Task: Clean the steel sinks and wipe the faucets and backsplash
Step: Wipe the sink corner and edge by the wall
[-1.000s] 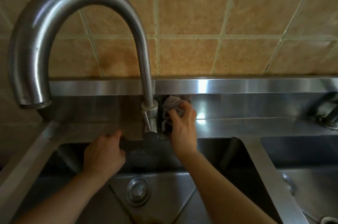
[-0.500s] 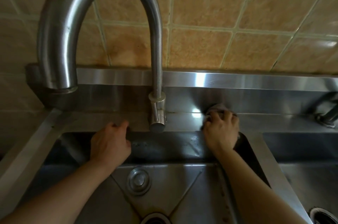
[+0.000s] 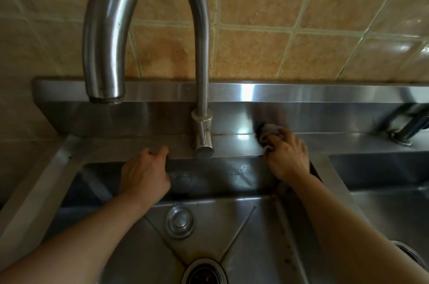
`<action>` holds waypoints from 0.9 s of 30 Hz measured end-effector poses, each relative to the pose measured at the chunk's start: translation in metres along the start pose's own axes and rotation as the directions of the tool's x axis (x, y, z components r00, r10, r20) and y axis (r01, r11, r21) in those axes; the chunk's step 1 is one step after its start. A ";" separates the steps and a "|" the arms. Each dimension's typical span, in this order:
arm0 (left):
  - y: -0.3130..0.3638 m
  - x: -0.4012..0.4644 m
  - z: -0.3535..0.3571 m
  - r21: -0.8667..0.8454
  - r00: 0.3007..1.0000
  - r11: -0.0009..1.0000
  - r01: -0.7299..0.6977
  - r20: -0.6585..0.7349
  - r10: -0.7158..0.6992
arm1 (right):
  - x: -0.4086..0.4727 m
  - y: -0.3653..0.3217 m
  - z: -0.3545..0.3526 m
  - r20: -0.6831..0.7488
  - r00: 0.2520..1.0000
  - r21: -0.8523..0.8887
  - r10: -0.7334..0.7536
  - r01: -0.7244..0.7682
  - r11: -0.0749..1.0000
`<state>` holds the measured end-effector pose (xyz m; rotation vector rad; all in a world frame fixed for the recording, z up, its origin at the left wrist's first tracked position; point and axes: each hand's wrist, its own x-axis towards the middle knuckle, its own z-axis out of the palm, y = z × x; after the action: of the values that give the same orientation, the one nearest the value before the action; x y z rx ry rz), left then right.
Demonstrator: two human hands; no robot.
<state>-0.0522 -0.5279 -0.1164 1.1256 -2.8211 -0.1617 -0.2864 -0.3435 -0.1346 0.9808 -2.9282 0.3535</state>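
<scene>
A tall curved steel faucet point(image 3: 201, 88) rises from the back ledge point(image 3: 236, 142) of the left steel sink point(image 3: 243, 232). My right hand point(image 3: 286, 156) grips a crumpled grey cloth point(image 3: 269, 131) and presses it on the ledge at the foot of the steel backsplash point(image 3: 162, 119), right of the faucet base. My left hand point(image 3: 145, 172) rests on the sink's back rim left of the faucet, fingers curled over the edge and holding nothing.
The left sink has a drain point(image 3: 203, 272) at the bottom and an overflow cap point(image 3: 180, 221) on its back wall. A second sink point(image 3: 383, 181) lies to the right with another faucet base point(image 3: 401, 136). Tan tiles point(image 3: 278, 28) cover the wall above.
My right hand has carried the cloth from beside the faucet base rightward along the back ledge. My left hand has stayed on the rim. The view has dropped lower over the sink.
</scene>
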 end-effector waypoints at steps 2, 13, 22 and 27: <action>0.002 0.001 0.001 -0.003 1.000 1.000 0.005 0.024 -0.005 | 0.001 0.015 -0.003 0.003 0.992 0.066 0.130 -0.129 0.989; -0.016 0.003 -0.018 -0.159 0.976 0.986 -0.049 0.203 0.081 | -0.056 -0.070 0.014 -0.032 0.983 0.177 -0.183 0.186 0.967; -0.112 -0.023 -0.058 -0.205 0.994 0.977 0.055 0.100 -0.035 | -0.117 -0.175 0.024 0.022 0.981 0.491 -0.191 0.156 0.857; -0.161 -0.030 -0.057 -0.161 0.993 0.983 0.089 0.095 -0.074 | -0.091 -0.241 0.019 -0.066 0.983 0.349 -0.171 0.183 0.919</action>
<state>0.0864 -0.6266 -0.0829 1.2254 -2.7756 -0.4544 -0.0689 -0.4810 -0.1129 1.2525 -2.7686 0.9023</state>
